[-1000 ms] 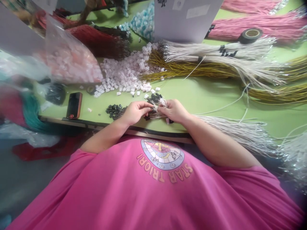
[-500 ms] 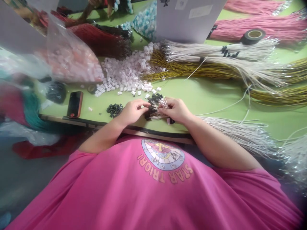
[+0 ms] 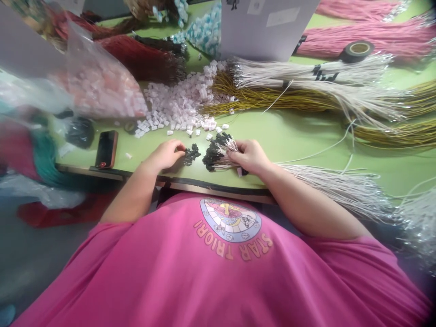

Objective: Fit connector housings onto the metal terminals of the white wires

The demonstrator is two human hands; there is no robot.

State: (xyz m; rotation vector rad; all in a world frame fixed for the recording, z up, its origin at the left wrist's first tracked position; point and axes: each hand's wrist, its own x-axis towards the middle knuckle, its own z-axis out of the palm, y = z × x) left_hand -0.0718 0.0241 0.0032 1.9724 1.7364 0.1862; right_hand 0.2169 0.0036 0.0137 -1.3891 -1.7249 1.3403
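We take the held wire bundle [image 3: 225,152] as our landmark: white strands fanned out over the counter [image 3: 289,138], with black end pieces [image 3: 211,156] crowded at its left end. Our right hand [image 3: 251,156] is at the bundle's right, thumb and fingers closed round the strands, so that grip is clamped on the wires. Our left hand [image 3: 166,155] is out to the bundle's left, and a small pile of loose black pieces [image 3: 193,155] lies between them, near the bundle but apart from it. Thumb and forefinger are at the pile's left edge; whether this grip has met on a piece we cannot tell (the parts are tiny and dark).

We judge the step in hand to be picking from that pile while the bundle is held steady. The next move, we think, calls for a light pinch that frees one piece from its neighbours, with the right grip leaving the strand ends spread and easy to reach.

Beyond the bundle and to its left is a heap of white pieces [image 3: 180,102]; farther left of it lies a phone [image 3: 106,149].
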